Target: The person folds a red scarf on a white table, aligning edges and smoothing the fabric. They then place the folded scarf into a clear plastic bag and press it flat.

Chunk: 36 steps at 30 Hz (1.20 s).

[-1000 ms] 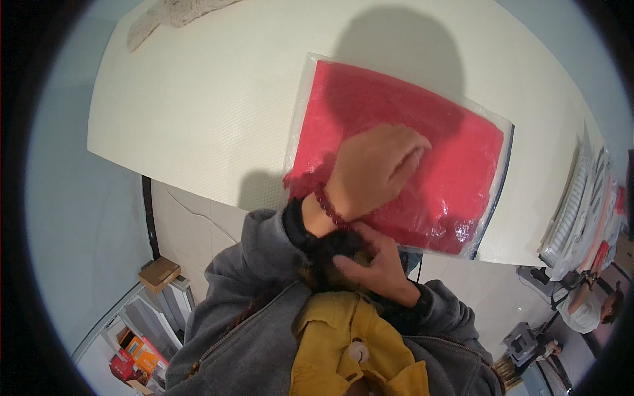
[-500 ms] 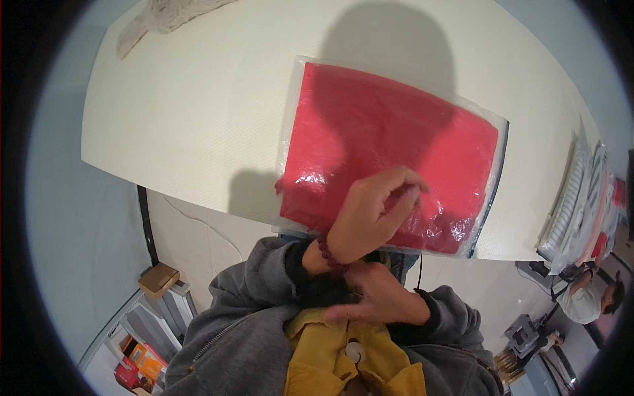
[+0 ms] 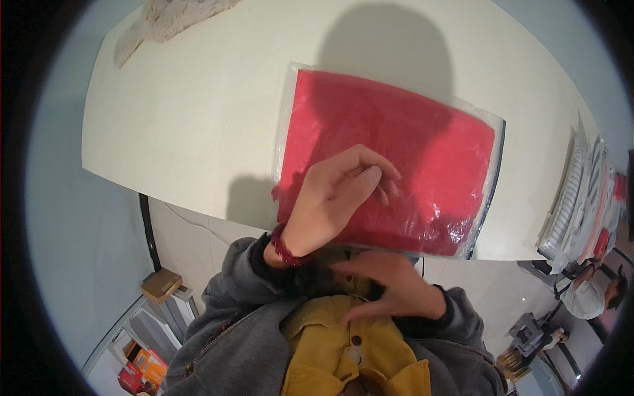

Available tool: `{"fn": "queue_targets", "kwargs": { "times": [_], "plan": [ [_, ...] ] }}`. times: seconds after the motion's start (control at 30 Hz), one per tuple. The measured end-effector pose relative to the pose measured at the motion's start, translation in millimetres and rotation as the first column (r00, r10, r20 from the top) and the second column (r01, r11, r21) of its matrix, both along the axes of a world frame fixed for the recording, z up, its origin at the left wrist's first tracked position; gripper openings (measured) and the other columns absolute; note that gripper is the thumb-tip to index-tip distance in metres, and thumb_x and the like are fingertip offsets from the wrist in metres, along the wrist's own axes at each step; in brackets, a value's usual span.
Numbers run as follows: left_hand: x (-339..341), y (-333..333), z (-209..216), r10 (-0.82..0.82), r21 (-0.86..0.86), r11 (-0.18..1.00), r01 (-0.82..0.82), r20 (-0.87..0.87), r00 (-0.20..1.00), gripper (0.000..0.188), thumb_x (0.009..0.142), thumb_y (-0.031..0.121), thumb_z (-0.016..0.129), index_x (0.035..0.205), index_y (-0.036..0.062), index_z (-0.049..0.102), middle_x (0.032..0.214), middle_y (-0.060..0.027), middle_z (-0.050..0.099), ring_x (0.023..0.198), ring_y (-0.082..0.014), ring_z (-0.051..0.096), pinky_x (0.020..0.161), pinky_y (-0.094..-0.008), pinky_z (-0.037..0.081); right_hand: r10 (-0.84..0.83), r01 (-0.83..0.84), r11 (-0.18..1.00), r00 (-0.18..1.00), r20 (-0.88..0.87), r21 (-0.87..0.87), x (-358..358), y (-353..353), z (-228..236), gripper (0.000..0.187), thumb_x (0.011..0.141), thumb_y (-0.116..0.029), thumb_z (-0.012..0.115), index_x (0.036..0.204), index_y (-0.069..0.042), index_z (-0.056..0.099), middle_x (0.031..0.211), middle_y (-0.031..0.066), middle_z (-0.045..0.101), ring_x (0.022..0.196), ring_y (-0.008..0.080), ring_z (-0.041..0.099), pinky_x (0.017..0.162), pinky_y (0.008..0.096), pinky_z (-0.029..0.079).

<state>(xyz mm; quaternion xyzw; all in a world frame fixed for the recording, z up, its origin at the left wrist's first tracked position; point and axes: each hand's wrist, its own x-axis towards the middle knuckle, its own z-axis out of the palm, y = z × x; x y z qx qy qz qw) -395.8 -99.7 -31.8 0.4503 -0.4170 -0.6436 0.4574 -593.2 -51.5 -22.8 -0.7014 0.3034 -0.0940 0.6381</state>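
A flat red folded item (image 3: 389,122), perhaps a garment, lies in a clear plastic bag (image 3: 285,112) on the pale table (image 3: 165,125). My left hand (image 3: 337,191), with a dark red bead bracelet (image 3: 285,249) at its wrist, is over the lower left of the bag. Its fingers are loosely bent and apart, with nothing in them; whether they touch the plastic I cannot tell. My right hand (image 3: 396,284) is in front of my chest below the table's near edge. Slightly blurred, it has thumb and fingers spread, fingertips near my left cuff, holding nothing.
A stack of bagged folded items (image 3: 573,198) sits at the table's right end. Greyish fluffy fabric (image 3: 181,18) lies at the far left. On the floor side, a brown box (image 3: 161,285) tops a shelf at lower left. Another person (image 3: 584,297) is at far right.
My left hand has moved left and slightly up over the bag. My right hand has come away from my left wrist, a little to the right, its fingers spreading.
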Motion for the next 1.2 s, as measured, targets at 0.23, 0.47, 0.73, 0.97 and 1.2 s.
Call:
{"fn": "queue_targets", "kwargs": {
  "times": [0.23,0.47,0.73,0.97,1.2],
  "plan": [
    [3,-24,-34,0.181,-0.276,0.837,0.472,0.955,0.237,0.074,0.085,0.034,0.074,0.152,0.0266,0.043,0.164,-0.0118,0.023,0.149,-0.0363,0.024,0.107,-0.074,0.024,-0.735,0.428,0.502,0.669,-0.11,-0.751,-50,-63,-34,0.071,0.083,-0.026,0.073,0.146,-0.008,0.048,0.15,0.0228,0.044,0.139,0.041,0.04,0.115,0.0545,0.029],
    [13,-42,-53,0.11,-0.279,0.758,0.59,0.946,0.306,0.071,0.085,0.042,0.07,0.151,0.0293,0.045,0.163,-0.0121,0.027,0.148,-0.0364,0.027,0.106,-0.0708,0.027,-0.76,0.146,0.47,0.569,-0.314,-0.871,-52,-89,-67,0.077,0.081,-0.034,0.071,0.15,-0.009,0.045,0.162,0.0211,0.029,0.15,0.0417,0.024,0.117,0.0629,0.018],
    [6,-48,-53,0.193,-0.386,0.756,0.528,0.903,0.384,0.063,0.083,0.043,0.071,0.143,0.0278,0.056,0.158,-0.0123,0.038,0.143,-0.0344,0.04,0.103,-0.0683,0.036,-0.749,0.101,0.552,0.496,-0.439,-0.828,-55,-93,-65,0.079,0.083,-0.046,0.062,0.15,-0.007,0.044,0.161,0.023,0.028,0.151,0.0434,0.02,0.117,0.0639,0.015],
    [2,-45,-51,0.148,-0.262,0.791,0.553,0.959,0.243,0.071,0.083,0.054,0.068,0.149,0.0367,0.047,0.164,-0.0101,0.026,0.145,-0.0485,0.027,0.102,-0.0761,0.028,-0.75,0.099,0.539,0.509,-0.423,-0.836,-52,-92,-63,0.078,0.084,-0.043,0.063,0.151,-0.007,0.043,0.162,0.0225,0.027,0.151,0.0431,0.02,0.117,0.064,0.016],
    [1,-44,-49,0.119,-0.206,0.798,0.566,0.975,0.187,0.075,0.083,0.052,0.069,0.151,0.0361,0.043,0.165,-0.0101,0.022,0.147,-0.0468,0.022,0.102,-0.0765,0.028,-0.621,-0.005,0.707,0.474,-0.624,-0.707,-50,-97,-27,0.086,0.085,-0.043,0.07,0.156,-0.01,0.033,0.163,0.0224,0.021,0.151,0.0422,0.018,0.117,0.064,0.018]
  ]
}}
